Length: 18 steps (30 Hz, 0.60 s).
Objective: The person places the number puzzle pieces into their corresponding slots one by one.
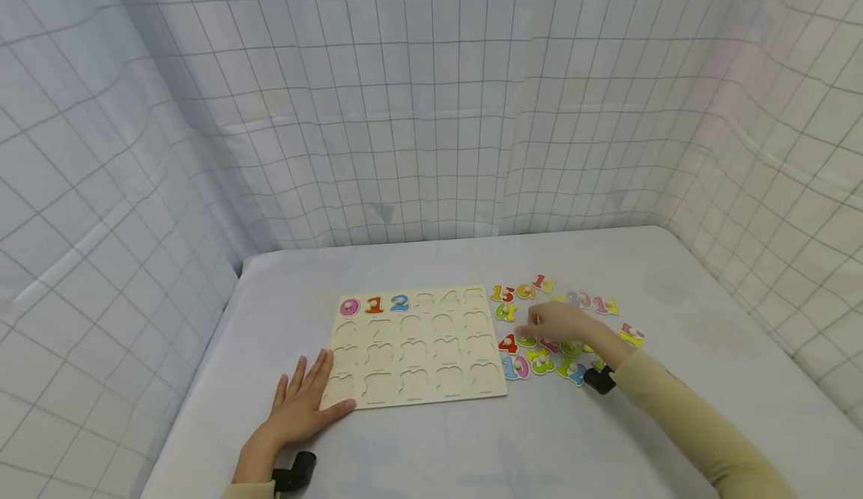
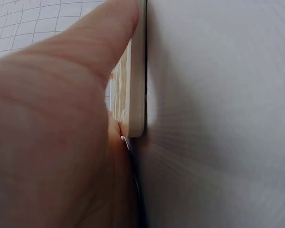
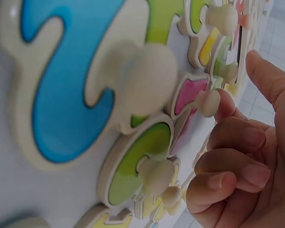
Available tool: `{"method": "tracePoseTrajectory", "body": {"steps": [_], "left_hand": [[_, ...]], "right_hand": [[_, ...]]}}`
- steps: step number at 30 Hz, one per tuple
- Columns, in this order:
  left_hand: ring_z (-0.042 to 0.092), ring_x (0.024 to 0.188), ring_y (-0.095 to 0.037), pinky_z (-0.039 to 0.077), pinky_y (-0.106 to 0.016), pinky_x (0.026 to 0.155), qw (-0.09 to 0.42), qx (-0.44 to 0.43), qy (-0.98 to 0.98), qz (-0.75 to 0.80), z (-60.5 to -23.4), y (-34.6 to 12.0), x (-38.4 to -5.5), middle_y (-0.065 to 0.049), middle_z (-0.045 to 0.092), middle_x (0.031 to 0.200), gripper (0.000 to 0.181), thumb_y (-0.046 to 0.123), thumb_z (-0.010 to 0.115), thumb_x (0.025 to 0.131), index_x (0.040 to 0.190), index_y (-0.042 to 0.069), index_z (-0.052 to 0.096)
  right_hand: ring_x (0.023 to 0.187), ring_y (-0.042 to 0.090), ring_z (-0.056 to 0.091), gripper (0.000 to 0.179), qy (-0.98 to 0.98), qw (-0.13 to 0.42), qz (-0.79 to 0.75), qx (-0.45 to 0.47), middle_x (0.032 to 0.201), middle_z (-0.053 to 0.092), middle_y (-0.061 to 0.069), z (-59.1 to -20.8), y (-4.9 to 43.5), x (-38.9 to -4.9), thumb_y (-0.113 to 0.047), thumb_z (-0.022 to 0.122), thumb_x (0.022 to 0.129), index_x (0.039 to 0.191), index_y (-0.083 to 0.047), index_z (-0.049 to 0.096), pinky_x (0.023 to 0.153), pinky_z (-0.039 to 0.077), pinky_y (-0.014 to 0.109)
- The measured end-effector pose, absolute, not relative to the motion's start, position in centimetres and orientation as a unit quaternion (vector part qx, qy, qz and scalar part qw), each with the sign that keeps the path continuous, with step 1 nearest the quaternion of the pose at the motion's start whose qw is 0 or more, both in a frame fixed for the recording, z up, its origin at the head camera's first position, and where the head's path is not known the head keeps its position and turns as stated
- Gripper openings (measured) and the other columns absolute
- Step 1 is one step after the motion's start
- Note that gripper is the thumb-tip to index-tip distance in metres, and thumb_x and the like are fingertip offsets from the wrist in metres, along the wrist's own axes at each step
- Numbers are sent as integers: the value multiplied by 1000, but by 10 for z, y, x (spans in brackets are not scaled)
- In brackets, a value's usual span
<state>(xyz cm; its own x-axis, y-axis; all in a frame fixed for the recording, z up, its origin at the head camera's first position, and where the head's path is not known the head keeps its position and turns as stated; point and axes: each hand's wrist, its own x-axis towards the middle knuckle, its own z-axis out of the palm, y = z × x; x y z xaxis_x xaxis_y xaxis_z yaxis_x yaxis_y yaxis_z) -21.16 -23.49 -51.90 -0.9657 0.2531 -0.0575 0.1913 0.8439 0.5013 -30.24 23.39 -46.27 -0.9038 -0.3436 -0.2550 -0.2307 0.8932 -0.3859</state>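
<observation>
My left hand lies flat with straight fingers spread over the front left corner of a wooden number-puzzle board. In the left wrist view, its thumb rests along the board's edge. The board's back row carries a pink 0, a red 1 and a blue 2. My right hand hovers low over the scattered number pieces, near a red 4. In the right wrist view, thumb and index finger stand apart beside a pink piece with a round knob; the other fingers are curled.
Around the right hand lie several knobbed pieces, among them a 15, a green 13 and a blue-and-pink 10. A white cloth covers the table. Gridded white curtains stand at the back and sides.
</observation>
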Motion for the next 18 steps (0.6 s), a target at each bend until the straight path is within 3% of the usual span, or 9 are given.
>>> {"method": "tracePoseTrajectory", "body": {"steps": [18], "left_hand": [[-7,140,-40,-13,-60,104,61,113,959,251,-516,-233,-209,-17,10,156,106,69,55,81,151,1,14]], "right_hand": [[46,10,39,33,957,148,-190,-163,59,47,-4,-461,228,-297,-40,63,91,74,-14,52,46,30,25]]}}
